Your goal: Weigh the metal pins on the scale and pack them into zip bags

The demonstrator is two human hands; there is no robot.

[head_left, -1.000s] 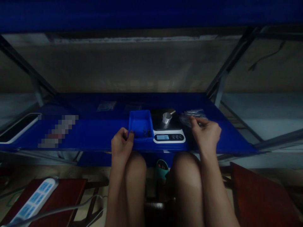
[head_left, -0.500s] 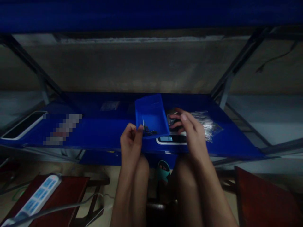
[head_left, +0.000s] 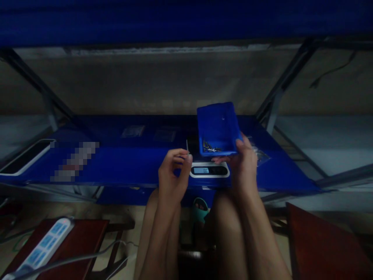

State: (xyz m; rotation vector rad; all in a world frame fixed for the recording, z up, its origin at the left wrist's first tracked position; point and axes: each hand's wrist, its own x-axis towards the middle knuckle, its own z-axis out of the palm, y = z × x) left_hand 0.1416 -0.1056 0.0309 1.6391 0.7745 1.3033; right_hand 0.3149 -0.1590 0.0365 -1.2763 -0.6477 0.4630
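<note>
In my right hand is a blue plastic bin, gripped at its lower right corner and tilted toward me. Small thin metal pieces, perhaps screws, lie heaped along its near wall; their exact kind is too blurred to tell. My left hand, just left of the bin, pinches a thin, pale, pin-like metal piece upright between thumb and fingertips. Below the bin sits a digital scale with a lit display, partly covered by the bin and my right hand.
Clear plastic bags lie right of my right hand, with flat packets further back. A white-edged dark device rests at the blue table's left end. A power strip lies on a wooden stool. A blue shelf hangs overhead.
The bin has passed from my left hand to my right and moved up and rightward. My left hand now holds a thin metal piece apart from the bin. More of the scale shows.
</note>
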